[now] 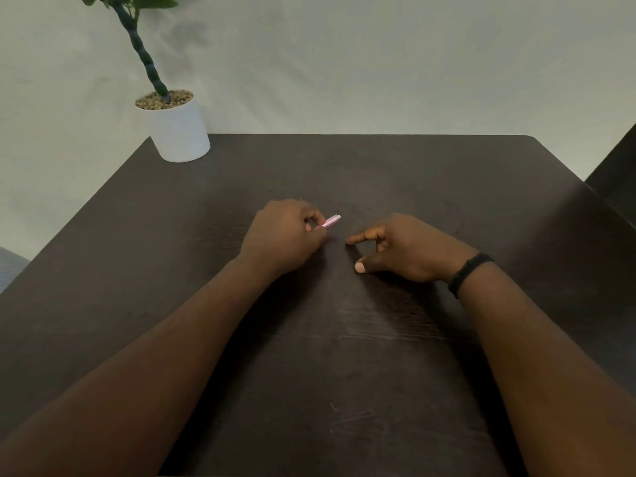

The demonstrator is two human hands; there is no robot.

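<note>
A small pink-and-white stick [331, 221], possibly a pen or marker, is held near the middle of the dark desk [447, 187]. Only its tip shows; the rest is hidden inside the left hand [285, 235]. The fingers [315, 215] of the left hand are curled round the stick, clamping it, with the white end pointing up and to the right. Whether the stick touches the desk cannot be told. The right hand [409, 251] lies just beside the left, apart from the stick. Its forefinger is stretched toward the left hand and its thumb is spread away from it; both tips rest on the desk and hold nothing. A black band [469, 271] circles the right wrist. At the far left corner of the desk stands a white pot [180, 132] filled with pebbles, from which a dark twisted stem with green leaves rises against a pale wall [378, 63].
</note>
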